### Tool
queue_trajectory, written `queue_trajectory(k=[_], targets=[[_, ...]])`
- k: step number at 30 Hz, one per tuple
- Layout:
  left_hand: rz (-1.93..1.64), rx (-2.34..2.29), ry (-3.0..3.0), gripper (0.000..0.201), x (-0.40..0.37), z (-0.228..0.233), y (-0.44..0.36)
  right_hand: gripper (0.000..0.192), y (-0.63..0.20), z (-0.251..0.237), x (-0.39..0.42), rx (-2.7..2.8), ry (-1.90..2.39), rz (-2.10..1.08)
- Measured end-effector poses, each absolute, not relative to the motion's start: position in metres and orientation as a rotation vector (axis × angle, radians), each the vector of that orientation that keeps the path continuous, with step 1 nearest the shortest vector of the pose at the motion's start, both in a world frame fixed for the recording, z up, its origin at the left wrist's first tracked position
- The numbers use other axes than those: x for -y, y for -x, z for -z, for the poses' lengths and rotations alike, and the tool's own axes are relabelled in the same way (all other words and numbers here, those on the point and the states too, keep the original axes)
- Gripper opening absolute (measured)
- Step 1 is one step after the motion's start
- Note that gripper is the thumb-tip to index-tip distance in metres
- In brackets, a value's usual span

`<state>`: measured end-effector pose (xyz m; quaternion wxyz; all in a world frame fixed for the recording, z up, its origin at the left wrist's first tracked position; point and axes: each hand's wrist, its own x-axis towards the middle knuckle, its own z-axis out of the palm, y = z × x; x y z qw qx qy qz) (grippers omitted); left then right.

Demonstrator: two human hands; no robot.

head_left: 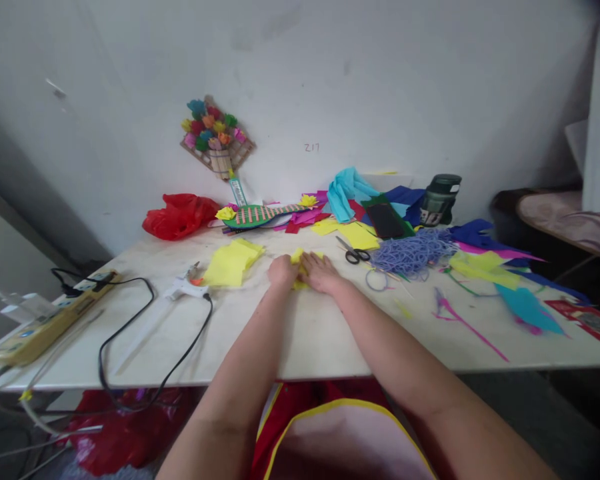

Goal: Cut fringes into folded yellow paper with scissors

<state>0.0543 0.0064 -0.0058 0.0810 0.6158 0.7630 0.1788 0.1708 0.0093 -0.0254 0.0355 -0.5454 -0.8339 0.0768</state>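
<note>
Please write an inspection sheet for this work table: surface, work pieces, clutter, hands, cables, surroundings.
Surface: pale table, crowded at the back.
Work pieces: yellow paper under both hands; yellow paper stack beside it.
Clutter: scissors, purple cord pile, coloured scraps, red bag.
Hands: left hand and right hand press on the paper.
Cables: glue gun wired to power strip.
Surroundings: paper flower basket on the wall.
</note>
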Motion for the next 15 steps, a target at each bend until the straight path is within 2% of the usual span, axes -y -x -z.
queue_trajectory(k=[10,15], targets=[[-0.756,-2.355,-1.928,0.032,-0.008,0.010,-0.045,0.070,-0.184,0.023,-0.014,2.477,1.753,-0.266],[-1.018,-2.225,-1.804,0.028,-0.012,0.012,-0.037,0.054,-0.199,0.012,-0.021,2.348,1.743,-0.049]])
